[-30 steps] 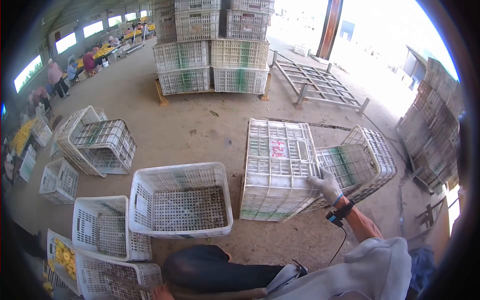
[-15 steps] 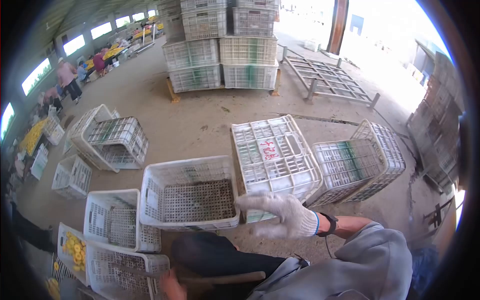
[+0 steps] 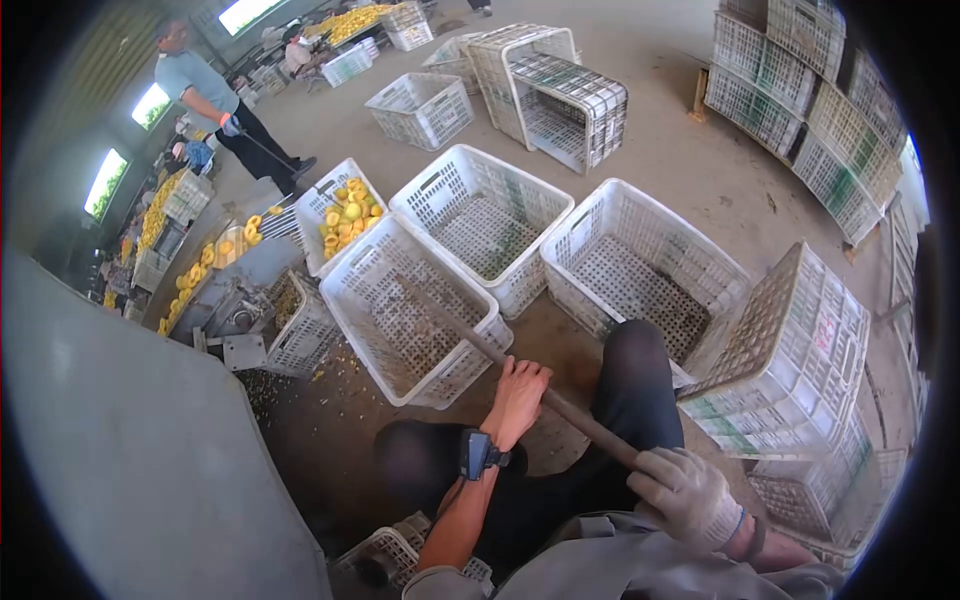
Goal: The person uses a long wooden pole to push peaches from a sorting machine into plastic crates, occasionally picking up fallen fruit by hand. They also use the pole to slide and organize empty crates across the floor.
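Observation:
A long, rusty-brown stick (image 3: 590, 424) slants across my lap, its far end over a white plastic crate (image 3: 400, 345). My bare left hand (image 3: 518, 398), with a dark watch on the wrist, is wrapped around the middle of the stick. Lower down, my gloved right hand (image 3: 682, 492) is closed at the stick's near end. What sits on the far tip is hard to make out inside the crate. My knees are bent behind the crates.
Yellow fruit halves fill part of a crate (image 3: 345, 228) beside a metal chute (image 3: 262, 248). A big grey panel (image 3: 130, 440) stands at my left. More crates (image 3: 645, 270) ring me, with a tilted crate (image 3: 790, 360) at right. One person (image 3: 205, 95) stands at back left.
The view has swung left. My right hand was stretched out near the upturned crate and now grips the stick. My left hand still holds the stick.

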Motion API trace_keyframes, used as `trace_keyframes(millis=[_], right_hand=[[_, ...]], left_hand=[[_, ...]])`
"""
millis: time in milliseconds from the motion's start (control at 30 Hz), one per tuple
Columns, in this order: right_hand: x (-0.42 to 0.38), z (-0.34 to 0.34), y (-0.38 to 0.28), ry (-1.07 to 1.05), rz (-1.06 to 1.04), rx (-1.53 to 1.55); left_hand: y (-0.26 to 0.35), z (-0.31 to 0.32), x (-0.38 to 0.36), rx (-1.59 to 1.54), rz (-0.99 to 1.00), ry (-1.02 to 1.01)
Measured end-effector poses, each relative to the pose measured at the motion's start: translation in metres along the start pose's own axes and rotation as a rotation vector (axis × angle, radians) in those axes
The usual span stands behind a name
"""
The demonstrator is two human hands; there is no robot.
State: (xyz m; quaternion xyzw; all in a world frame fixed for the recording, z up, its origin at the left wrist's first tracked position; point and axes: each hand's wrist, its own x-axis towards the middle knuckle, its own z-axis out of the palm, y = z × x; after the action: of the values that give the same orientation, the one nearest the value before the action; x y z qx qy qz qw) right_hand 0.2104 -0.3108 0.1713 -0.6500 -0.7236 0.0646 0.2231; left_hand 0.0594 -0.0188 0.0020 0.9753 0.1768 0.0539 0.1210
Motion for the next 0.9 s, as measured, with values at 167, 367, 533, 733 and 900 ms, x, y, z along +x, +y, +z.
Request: trace_keyframes(millis=[167, 367, 533, 733, 900], right_hand=[[-0.002, 0.017, -0.003, -0.051, 0.191, -0.072], [-0.005, 0.028, -0.016, -0.009, 0.238, -0.045], [-0.003, 0.033, -0.021, 0.055, 0.271, 0.002], [0.001, 0.03, -0.03, 0.094, 0.261, 0.004], [0.002, 0.029, -0.036, 0.121, 0.242, -0.002]], left_hand=[[0.013, -0.004, 0.004, 0.053, -0.076, -0.049], [0.025, -0.005, -0.002, 0.136, -0.101, -0.123], [0.027, -0.003, -0.004, 0.136, -0.095, -0.169], [0.025, -0.004, -0.007, 0.109, -0.089, -0.198], [0.025, -0.008, -0.01, 0.089, -0.087, -0.183]])
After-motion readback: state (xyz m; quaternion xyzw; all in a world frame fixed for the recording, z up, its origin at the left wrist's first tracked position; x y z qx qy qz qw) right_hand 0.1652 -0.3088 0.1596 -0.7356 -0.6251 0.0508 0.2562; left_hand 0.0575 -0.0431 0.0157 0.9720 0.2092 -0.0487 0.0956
